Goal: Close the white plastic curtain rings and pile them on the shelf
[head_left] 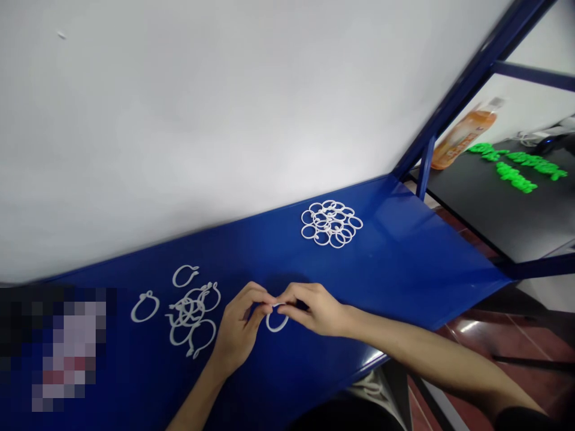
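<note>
Head view: a white plastic ring (276, 321), judged light, thin and springy, was pinched at its top gap by left hand (239, 329) and right hand (314, 308) fingers, low centre over the blue worktop (404, 257).

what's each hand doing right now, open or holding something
Left hand: fingers pinched shut on the white ring, at its top.
Right hand: fingers pinched shut on the same white ring, from the other side.

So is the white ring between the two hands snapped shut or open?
Cannot tell: the ring has its top hidden by the fingertips of left hand and right hand.
</note>
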The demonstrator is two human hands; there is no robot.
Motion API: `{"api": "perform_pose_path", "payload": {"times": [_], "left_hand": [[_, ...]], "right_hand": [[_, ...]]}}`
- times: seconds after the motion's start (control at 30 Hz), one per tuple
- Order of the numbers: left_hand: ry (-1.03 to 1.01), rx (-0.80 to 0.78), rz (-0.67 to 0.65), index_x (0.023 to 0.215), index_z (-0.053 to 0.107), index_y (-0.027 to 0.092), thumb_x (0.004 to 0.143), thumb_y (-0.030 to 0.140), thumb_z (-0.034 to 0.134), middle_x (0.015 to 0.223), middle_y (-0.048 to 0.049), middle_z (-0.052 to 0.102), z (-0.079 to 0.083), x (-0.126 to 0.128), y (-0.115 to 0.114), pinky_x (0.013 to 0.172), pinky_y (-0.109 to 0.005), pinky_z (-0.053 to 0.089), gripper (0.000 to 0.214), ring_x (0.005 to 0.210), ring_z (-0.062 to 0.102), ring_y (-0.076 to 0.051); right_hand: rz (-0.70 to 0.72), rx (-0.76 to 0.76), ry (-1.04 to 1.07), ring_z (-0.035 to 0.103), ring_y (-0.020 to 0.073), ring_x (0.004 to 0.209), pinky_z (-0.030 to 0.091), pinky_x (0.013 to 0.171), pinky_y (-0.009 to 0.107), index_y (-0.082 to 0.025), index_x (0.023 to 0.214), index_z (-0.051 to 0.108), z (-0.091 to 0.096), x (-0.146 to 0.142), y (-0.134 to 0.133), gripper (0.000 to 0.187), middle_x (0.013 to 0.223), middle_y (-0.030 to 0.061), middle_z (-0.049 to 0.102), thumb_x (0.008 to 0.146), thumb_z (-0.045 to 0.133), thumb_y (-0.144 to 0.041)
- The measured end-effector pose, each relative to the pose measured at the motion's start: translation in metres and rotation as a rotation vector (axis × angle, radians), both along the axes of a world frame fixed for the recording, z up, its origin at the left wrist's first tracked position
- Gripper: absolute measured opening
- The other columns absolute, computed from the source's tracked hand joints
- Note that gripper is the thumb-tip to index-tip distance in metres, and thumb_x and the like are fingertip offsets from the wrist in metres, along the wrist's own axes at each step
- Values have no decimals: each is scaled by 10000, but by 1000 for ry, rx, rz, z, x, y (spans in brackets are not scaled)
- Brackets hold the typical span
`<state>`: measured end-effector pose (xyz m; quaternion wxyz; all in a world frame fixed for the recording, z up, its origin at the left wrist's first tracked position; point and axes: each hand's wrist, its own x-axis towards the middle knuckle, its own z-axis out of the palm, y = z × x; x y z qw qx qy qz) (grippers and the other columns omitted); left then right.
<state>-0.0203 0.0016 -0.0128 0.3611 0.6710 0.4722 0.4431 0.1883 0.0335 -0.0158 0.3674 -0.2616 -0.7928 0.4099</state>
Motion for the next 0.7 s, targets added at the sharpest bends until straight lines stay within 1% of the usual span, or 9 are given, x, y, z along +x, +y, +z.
{"api": "perform_pose_path", "payload": {"times": [0.1, 0.17, 0.3, 0.37, 0.43, 0.53, 0.63, 0.7], "left_hand": [[13, 71, 18, 860, 716, 243, 928, 365, 646, 797, 11, 629, -2, 2, -1, 596, -211, 479, 156, 668, 595, -105], [10, 77, 23, 851, 721, 247, 935, 335, 638, 781, 15, 634, -2, 4, -2, 572, -210, 475, 148, 635, 591, -98], [10, 30, 17, 817, 726, 247, 945, 313, 616, 728, 16, 629, -1, 8, -6, 544, -216, 475, 181, 592, 584, -98], [9, 2, 8, 793, 719, 241, 944, 328, 613, 709, 14, 628, -1, 8, -6, 555, -224, 487, 204, 591, 590, -105], [14, -19, -5, 796, 711, 234, 938, 353, 619, 707, 11, 641, -1, 6, -4, 588, -233, 509, 207, 614, 610, -115], [66, -40, 26, 863, 709, 226, 920, 391, 637, 758, -1, 691, 0, 3, -2, 672, -254, 544, 188, 696, 661, -140], [115, -87, 25, 1057, 681, 228, 890, 414, 665, 838, -6, 737, 1, 5, -2, 726, -274, 567, 251, 751, 693, -154], [148, -124, 1, 1126, 650, 233, 884, 394, 669, 863, 1, 751, 0, 8, -3, 747, -279, 574, 291, 760, 704, -152]], "right_hand": [[33, -35, 28, 682, 122, 798, 546, 747, 234, -176, 969, 657, 1, -1, -2, 120, 909, 45, 723, 1001, 569, -252], [58, -41, 11, 675, 123, 793, 546, 743, 237, -174, 963, 648, 2, 0, -3, 138, 900, 48, 717, 1013, 542, -247], [120, 20, -40, 663, 136, 807, 550, 739, 252, -163, 964, 643, 3, 4, -3, 186, 896, 65, 700, 1032, 495, -253], [154, 62, -62, 659, 140, 812, 552, 740, 259, -162, 973, 645, 2, 6, -3, 198, 905, 69, 695, 1036, 486, -262], [153, 94, -91, 654, 139, 799, 549, 732, 261, -167, 981, 642, 2, 5, -3, 200, 899, 64, 692, 1038, 482, -274], [57, 129, -108, 648, 136, 770, 533, 705, 254, -178, 967, 630, 0, 2, -1, 180, 868, 48, 688, 1027, 507, -295], [-122, 134, -113, 635, 130, 725, 501, 660, 239, -191, 889, 609, -3, 0, 1, 163, 822, 30, 673, 998, 555, -300], [-225, 134, -155, 622, 129, 700, 485, 644, 239, -195, 830, 584, -5, 0, 3, 183, 789, 19, 658, 984, 568, -293]]}}
